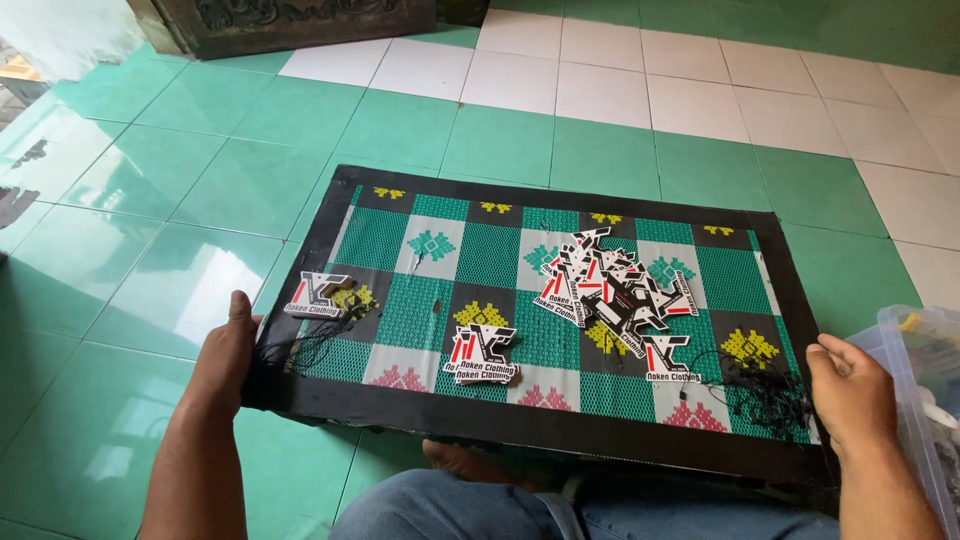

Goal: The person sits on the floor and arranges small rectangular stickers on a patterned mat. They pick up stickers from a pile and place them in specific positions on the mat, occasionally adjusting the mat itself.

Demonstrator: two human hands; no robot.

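A flat rectangular board [560, 430] with a black border and a green, grey and black checked pattern is held just above my lap. My left hand [225, 355] grips its near left corner and my right hand [850, 390] grips its near right edge. Several black, white and red die-cut tags lie on it: a pile [610, 285] at centre right, one tag [317, 295] at the left, another [480, 355] near the front middle. Thin black strings [765, 395] lie tangled beside my right hand.
A clear plastic container [925, 400] with small items stands at the right edge. The floor has green and white tiles [150, 200]. A dark carved piece of furniture [300, 25] stands at the far left. My jeans-clad legs [480, 505] are under the board.
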